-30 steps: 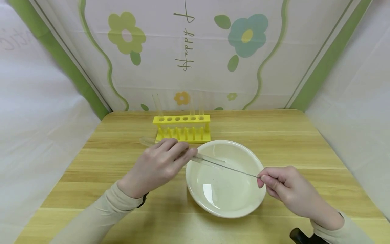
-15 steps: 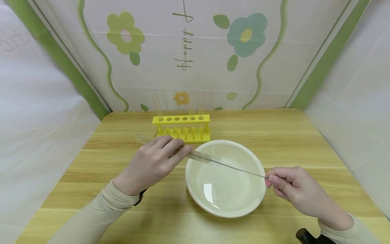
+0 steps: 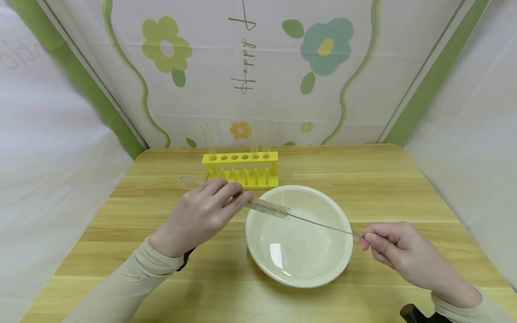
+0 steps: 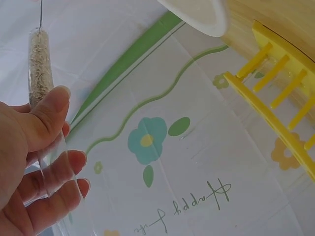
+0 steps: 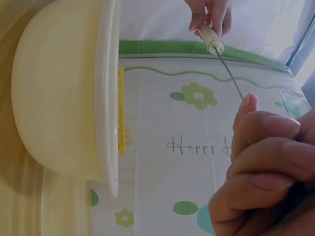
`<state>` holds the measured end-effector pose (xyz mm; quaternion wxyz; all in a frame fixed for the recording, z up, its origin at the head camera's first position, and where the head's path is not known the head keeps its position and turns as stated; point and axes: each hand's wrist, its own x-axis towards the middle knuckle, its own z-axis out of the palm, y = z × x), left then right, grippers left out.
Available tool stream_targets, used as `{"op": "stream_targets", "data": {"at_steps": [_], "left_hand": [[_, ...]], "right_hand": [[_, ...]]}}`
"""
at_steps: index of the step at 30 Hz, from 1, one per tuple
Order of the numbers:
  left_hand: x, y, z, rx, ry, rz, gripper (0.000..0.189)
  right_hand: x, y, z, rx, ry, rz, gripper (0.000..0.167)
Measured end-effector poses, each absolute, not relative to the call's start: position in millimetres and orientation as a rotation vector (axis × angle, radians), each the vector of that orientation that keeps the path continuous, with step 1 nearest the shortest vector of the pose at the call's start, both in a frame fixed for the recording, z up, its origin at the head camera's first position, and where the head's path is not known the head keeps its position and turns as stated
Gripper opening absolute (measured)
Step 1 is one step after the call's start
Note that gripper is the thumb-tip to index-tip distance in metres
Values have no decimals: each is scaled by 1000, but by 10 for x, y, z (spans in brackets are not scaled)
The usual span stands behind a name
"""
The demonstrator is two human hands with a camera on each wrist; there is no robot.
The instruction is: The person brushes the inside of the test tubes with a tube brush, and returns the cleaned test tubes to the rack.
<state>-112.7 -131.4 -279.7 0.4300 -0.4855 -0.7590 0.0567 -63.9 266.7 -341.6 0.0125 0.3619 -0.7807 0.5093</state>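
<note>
My left hand (image 3: pixel 206 213) grips a clear test tube (image 3: pixel 189 181), tilted with its mouth down to the right over the cream bowl (image 3: pixel 299 281). The bristles of a test tube brush (image 4: pixel 41 69) fill the mouth end of the tube in the left wrist view. The brush's thin twisted wire handle (image 3: pixel 323 225) runs out across the bowl. At its far end, my right hand (image 3: pixel 400 251) pinches the wire between thumb and forefinger. In the right wrist view, the tube's round mouth (image 5: pixel 216 47) faces the camera with the wire coming out of it.
Behind the left hand stands a yellow test tube rack (image 3: pixel 240 158) holding several pegs and 3 clear tubes, among them a tilted tube (image 3: pixel 208 140) at its left. The wooden table (image 3: pixel 383 179) ends at a flowered cloth backdrop (image 3: pixel 266 98); white cloth hangs on both sides.
My right hand has moved to the right, drawing the wire further out and bringing the bristles to the tube's mouth. The left hand and tube have shifted slightly left.
</note>
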Motion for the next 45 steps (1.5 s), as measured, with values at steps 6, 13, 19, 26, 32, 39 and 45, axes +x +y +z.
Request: {"op": "stream_targets", "data": {"at_steps": [6,13,19,26,32,39,45], "left_hand": [[-1132,-1322,-2803,-1210,-1898,140,28],[-1129,-1336,-2806,-1217,-1918,142,29],[-1129,-1341,-2808,-1219,-1933,143,25],[-1139,-1352,-2834,-1228,-1994,172,22],[-1151,-1348,-2904,-1248,-2004,154,27],[-1140,-1314,-2947,-1265,-1992,123,28],[-1135,-1301,-2949,-1264,-1979,103,28]], "right_hand": [[-635,2698,-3420,1137,-2441,1600,42],[-634,2715,-3436,1158,-2416,1602,44],[-621,2710,-3453,1111,-2400,1519,44],[-592,2488,-3388,929,-2149,665,27],[-670,2347,-3293,970,-1697,228,26],[-719,2278,-3312,961,-1506,155,21],[-737,2265,-3337,948,-1519,180,20]]}}
